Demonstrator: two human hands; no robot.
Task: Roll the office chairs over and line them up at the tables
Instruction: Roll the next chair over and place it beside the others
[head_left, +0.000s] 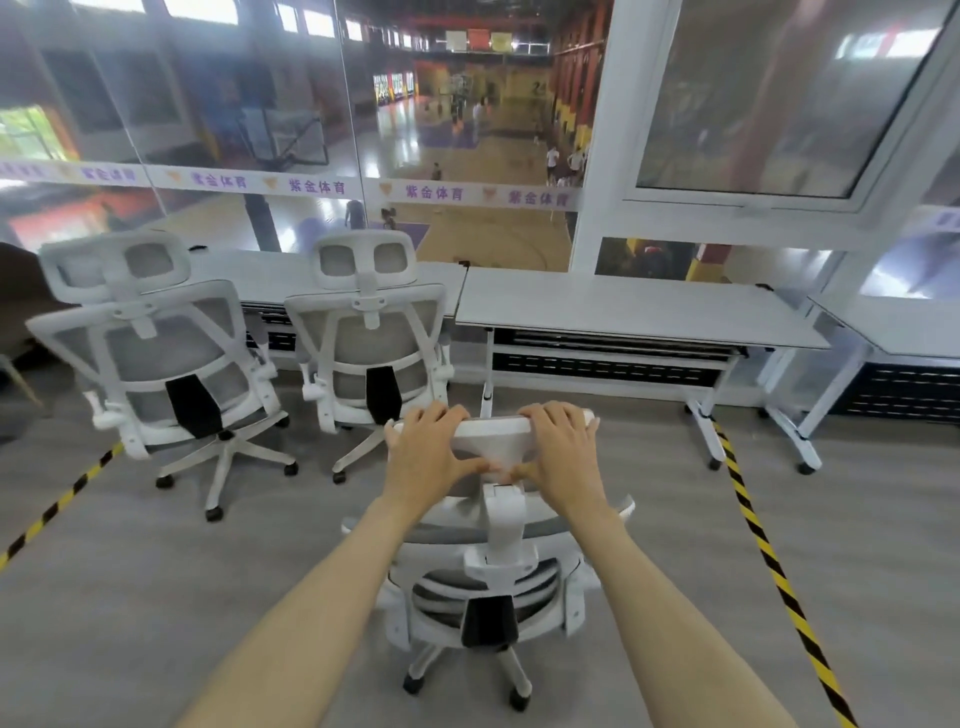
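Now, with the left hand (423, 457) and right hand (563, 457) both clasped on the headrest (496, 434) of the third chair (493, 582), push it straight and evenly toward the bare desk (623, 306), beside the parked chairs (369, 332).

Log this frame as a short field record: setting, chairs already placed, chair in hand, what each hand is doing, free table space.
setting: room with glass wall overlooking a sports hall
chairs placed: two, left chair and middle chair, both facing the left table
chair in hand: third chair, on the floor short of the tables
left hand: gripping the headrest, left end
right hand: gripping the headrest, right end
free table: right table, no chair at it
floor marking: yellow-black tape at both sides
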